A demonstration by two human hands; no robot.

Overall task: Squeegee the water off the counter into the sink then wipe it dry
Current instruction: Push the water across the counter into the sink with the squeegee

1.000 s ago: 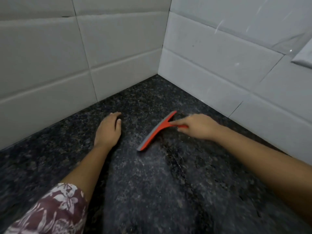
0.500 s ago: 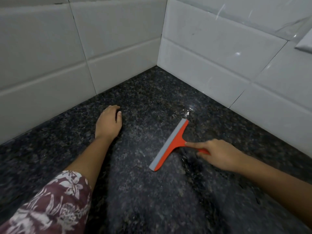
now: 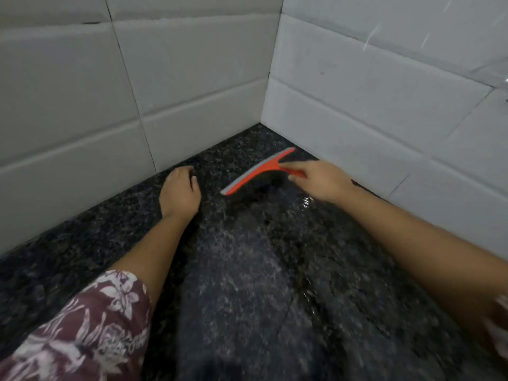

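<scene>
A red squeegee [image 3: 258, 171] with a grey blade is held by its handle in the right hand [image 3: 320, 181], the fingers [image 3: 295, 171] closed around the handle. The blade is set on the dark speckled granite counter [image 3: 247, 284], close to the inner corner where the two white tiled walls [image 3: 192, 78] meet, its far end nearest the right-hand wall. The left hand [image 3: 180, 193] is laid palm down on the counter just beside the blade's near end, its fingers curled slightly and held together. A wet sheen and small glinting drops [image 3: 306, 202] are seen on the granite below the right hand. A floral sleeve [image 3: 88, 325] covers the left upper arm.
</scene>
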